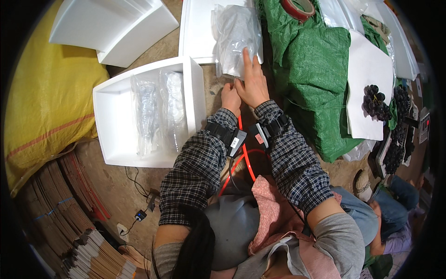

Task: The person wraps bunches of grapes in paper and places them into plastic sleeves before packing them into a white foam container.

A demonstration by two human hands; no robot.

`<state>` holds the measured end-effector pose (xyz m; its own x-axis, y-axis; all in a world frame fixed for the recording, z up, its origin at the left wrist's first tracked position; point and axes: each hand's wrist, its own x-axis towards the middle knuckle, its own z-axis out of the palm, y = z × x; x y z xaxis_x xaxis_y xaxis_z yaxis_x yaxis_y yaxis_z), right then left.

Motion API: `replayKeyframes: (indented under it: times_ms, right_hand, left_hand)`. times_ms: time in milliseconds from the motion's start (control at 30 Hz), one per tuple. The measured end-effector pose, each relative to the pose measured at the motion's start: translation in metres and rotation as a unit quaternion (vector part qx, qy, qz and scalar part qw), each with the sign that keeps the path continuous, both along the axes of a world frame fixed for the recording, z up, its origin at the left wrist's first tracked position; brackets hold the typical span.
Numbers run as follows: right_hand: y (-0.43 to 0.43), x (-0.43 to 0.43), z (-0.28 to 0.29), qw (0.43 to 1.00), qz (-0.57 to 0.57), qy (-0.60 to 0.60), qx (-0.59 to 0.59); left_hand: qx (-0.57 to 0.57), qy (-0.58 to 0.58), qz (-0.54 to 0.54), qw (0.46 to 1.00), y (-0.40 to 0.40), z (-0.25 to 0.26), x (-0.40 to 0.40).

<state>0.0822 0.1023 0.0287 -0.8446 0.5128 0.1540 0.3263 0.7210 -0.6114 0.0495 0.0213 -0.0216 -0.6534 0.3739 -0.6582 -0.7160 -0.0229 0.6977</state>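
Observation:
A clear plastic bag with a pale, wrapped content (pixel 234 42) lies over the edge of a white foam tray or lid (pixel 197 31). My right hand (pixel 253 82) rests with spread fingers on the bag's near end. Close beside it, my left hand (pixel 231 97) has curled fingers at the bag's lower edge; whether it pinches the plastic or the red tube (pixel 246 157) below it, I cannot tell. To the left, an open white foam box (pixel 116 129) holds two clear inflated-looking plastic packs (pixel 148 115) side by side.
Another white foam box (pixel 115 31) stands upper left beside a yellow woven sack (pixel 52 94). Green woven sacking (pixel 317 87) lies right, with white paper (pixel 366 69), dark grapes (pixel 376 103) and a tape roll (pixel 298 8). Flattened cardboard (pixel 59 195) is lower left. Another person's legs (pixel 393 202) show lower right.

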Motion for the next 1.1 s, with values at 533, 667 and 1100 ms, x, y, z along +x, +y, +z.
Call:
replayKeyframes:
  times_ms: [533, 667, 1100]
  right_hand:
    - [0.004, -0.014, 0.016, 0.99, 0.051, -0.007, 0.134]
    - [0.004, -0.019, 0.016, 0.989, 0.06, -0.046, 0.124]
    - [-0.011, -0.02, 0.022, 0.981, 0.083, -0.052, 0.167]
  left_hand:
    - [0.059, 0.014, -0.013, 0.998, 0.004, 0.024, -0.002]
    - [0.089, 0.002, -0.007, 0.996, 0.005, 0.026, -0.002]
    - [0.169, -0.069, 0.015, 0.983, 0.001, 0.023, -0.003]
